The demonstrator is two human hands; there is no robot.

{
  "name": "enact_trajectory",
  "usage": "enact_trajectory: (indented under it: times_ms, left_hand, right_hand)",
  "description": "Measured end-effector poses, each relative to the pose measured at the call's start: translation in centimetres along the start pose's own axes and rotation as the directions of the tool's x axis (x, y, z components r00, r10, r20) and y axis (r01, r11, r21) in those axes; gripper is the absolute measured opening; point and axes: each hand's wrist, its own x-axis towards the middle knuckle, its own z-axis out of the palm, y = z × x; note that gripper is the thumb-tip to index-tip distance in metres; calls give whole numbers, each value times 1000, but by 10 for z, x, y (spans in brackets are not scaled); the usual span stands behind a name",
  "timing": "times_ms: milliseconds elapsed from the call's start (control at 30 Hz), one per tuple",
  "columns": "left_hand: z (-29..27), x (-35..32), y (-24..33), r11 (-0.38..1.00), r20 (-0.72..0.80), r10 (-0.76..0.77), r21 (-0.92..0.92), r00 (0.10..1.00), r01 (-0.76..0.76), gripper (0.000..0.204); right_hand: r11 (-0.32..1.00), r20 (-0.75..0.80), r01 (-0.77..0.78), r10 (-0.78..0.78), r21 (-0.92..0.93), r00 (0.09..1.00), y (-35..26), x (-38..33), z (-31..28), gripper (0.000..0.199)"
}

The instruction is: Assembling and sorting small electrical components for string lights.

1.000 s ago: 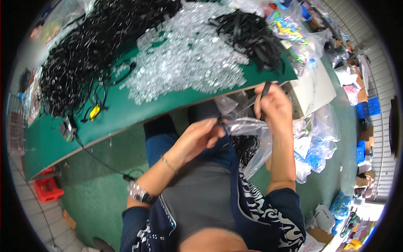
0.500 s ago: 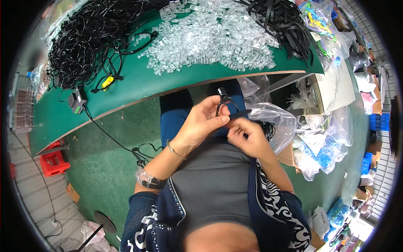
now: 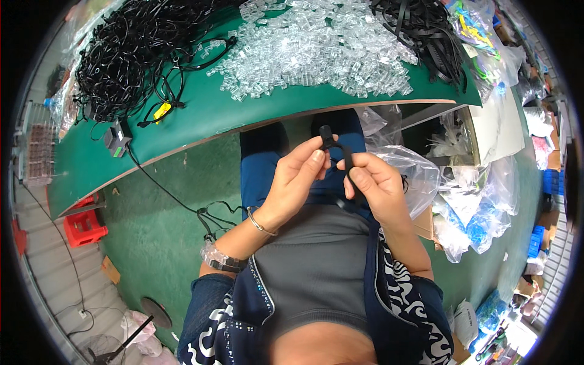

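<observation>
Both hands work over the lap, just below the curved edge of the green-topped wooden table (image 3: 201,121): left hand (image 3: 292,188) fingertips pinched on the small black plastic clip (image 3: 326,139), right hand (image 3: 377,188) clamped on its black strap (image 3: 349,165); best keep the strap taut, square to the clip.

A green-topped table (image 3: 201,121) is curving across the top, green floor (image 3: 164,225) spreading below, red crate (image 3: 85,224) sitting left.

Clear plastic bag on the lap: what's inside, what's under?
The clear plastic bag looks mostly empty; the right hand, gripping a black strap, covers its near side. Underneath is hidden.
</observation>
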Motion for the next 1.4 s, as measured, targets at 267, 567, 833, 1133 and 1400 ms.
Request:
enact_trajectory:
  times_ms: [267, 567, 833, 1133, 1400]
  left_hand:
    - [0, -3, -1, 890, 56, 198, 407, 979, -204, 30]
    - [4, -3, -14, 583, 179, 442, 687, 879, -433, 32]
    - [7, -5, -24, 235, 290, 518, 856, 805, -460, 50]
    - [5, -6, -25, 225, 311, 506, 853, 805, -470, 53]
    - [5, -7, -21, 222, 301, 471, 869, 829, -442, 44]
  right_hand:
    - [986, -65, -126, 120, -109, 991, 7, 4, 5, 15]
    - [984, -180, -176, 174, 2, 968, 8, 4, 6, 11]
    - [973, -196, -196, 218, 125, 956, 20, 3, 4, 11]
    - [958, -174, -200, 237, 206, 956, 24, 1, 0, 13]
    - [885, -74, -204, 257, 418, 964, 27, 2, -4, 14]
